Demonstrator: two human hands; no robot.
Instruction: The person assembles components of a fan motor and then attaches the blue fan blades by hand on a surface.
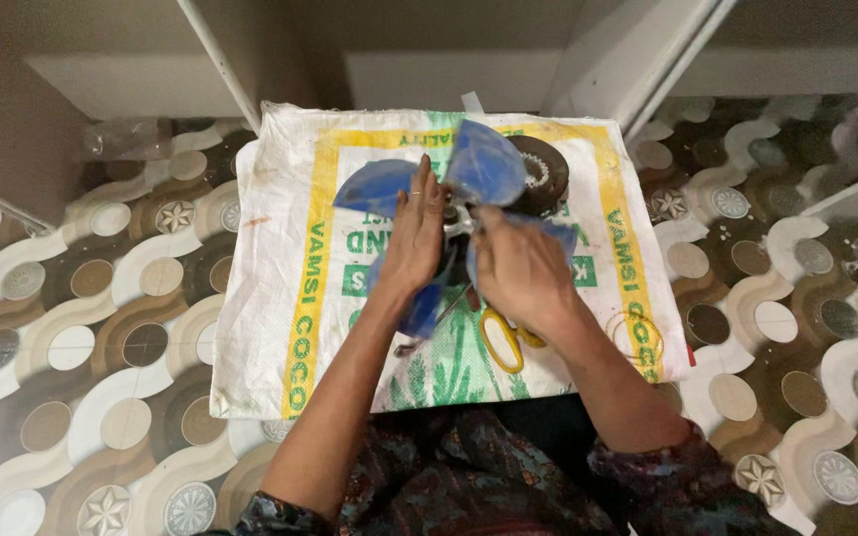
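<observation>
Nearest us, yellow-handled scissors (504, 337) lie on the woven sack (280, 328) spread over the patterned floor (101, 328). Above them our left hand (411, 238) presses on the blue fan blade (484, 164) unit, and our right hand (518, 268) is clenched at its metal hub (457, 220). We judge the plastic blades light, springy and crack-prone; the hub seems the safer grip. Behind sits a dark round part (543, 171).

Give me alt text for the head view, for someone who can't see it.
Both hands, the left hand and the right hand, meet at the hub of a blue fan blade on a white woven sack spread over a patterned floor. Yellow-handled scissors lie below the right hand, and a dark round disc sits behind the blade.
</observation>
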